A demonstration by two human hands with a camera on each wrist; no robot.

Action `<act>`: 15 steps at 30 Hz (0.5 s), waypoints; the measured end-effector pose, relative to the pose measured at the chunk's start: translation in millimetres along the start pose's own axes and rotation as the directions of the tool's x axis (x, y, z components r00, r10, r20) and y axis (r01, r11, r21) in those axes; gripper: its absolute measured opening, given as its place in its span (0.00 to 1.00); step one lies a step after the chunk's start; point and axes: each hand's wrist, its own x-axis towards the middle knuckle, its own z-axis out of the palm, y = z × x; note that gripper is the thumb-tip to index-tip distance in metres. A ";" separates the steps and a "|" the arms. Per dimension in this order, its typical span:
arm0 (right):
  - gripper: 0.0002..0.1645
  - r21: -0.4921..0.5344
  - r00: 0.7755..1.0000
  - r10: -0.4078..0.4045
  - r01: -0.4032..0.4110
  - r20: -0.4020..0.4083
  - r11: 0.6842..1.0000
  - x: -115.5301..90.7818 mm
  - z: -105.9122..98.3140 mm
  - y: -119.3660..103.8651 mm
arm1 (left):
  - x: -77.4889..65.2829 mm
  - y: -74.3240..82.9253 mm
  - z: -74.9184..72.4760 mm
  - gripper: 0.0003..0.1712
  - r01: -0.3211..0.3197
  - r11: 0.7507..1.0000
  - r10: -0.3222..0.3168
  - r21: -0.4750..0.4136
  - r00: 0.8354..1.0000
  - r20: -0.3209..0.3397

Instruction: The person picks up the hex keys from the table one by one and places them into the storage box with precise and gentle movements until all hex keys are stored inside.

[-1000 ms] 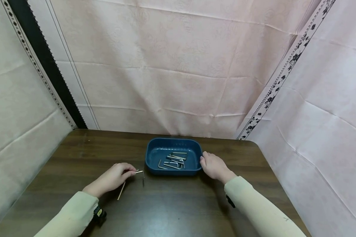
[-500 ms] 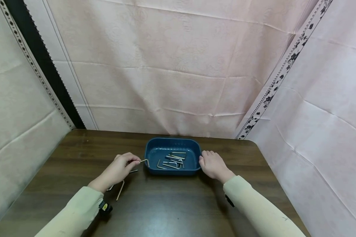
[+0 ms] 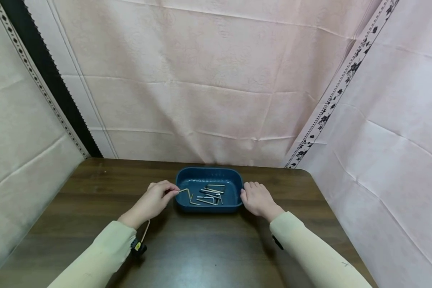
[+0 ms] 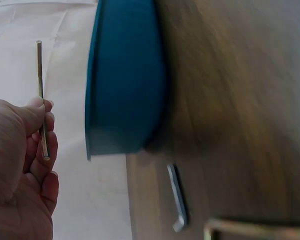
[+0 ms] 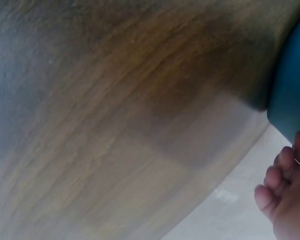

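My left hand (image 3: 152,203) pinches a brass-coloured L-shaped hex key (image 3: 185,190) between thumb and fingers, its bent end over the left side of a blue tray (image 3: 209,209). The left wrist view shows the same hex key (image 4: 40,70) standing out past the thumb, near the tray's outer wall (image 4: 125,80). Several hex keys (image 3: 209,195) lie loosely piled in the tray. My right hand (image 3: 260,201) holds the tray's right rim; the right wrist view shows its curled fingers (image 5: 274,177) beside the tray's wall (image 5: 292,95).
A brass-coloured hex key (image 3: 146,231) lies on the wooden table (image 3: 209,248) by my left wrist. The left wrist view shows a silver hex key (image 4: 177,197) and part of a brass-coloured one (image 4: 255,231). A pale cloth (image 3: 201,88) hangs behind the table.
My left hand has lifted a hex key off the table and carried it right and away from me, to over the tray's left side. The right hand stays at the tray's rim.
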 end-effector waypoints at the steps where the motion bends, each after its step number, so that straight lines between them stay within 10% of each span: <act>1: 0.15 0.007 1.000 0.001 -0.001 0.002 1.000 -0.1 0.4 0.2 | 3.2 2.6 2.0 0.07 -0.005 1.000 0.005 0.000 1.000 0.004; 15: 0.16 0.040 0.999 0.020 -0.021 0.037 0.999 -0.2 -0.7 0.2 | 49.3 26.3 41.5 0.08 0.026 0.999 -0.029 0.019 0.989 0.145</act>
